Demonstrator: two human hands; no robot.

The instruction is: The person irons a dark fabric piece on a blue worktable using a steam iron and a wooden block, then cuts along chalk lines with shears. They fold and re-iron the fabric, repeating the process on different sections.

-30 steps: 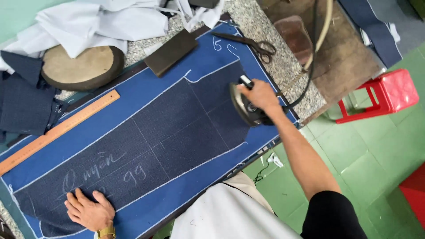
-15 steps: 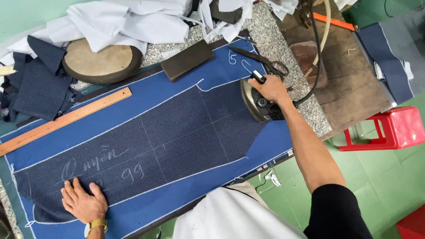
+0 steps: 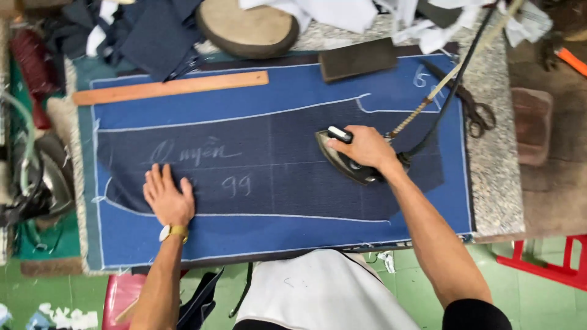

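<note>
A dark navy cut fabric piece with chalk marks lies flat on a brighter blue cloth covering the table. My right hand grips the handle of a dark clothes iron resting on the right half of the navy piece; its cord runs up to the right. Fingers spread, my left hand presses flat on the left part of the navy piece; a gold watch is on the wrist.
A wooden ruler lies along the cloth's far edge. Behind it are a round pressing pad, a dark block and fabric scraps. Scissors lie at the right edge. Another iron sits at the far left. A red stool stands on the green floor.
My right hand has slid the iron left, from the navy piece's right end toward its middle. The left hand stays pressed on the fabric. My head has moved, so the table looks level.
</note>
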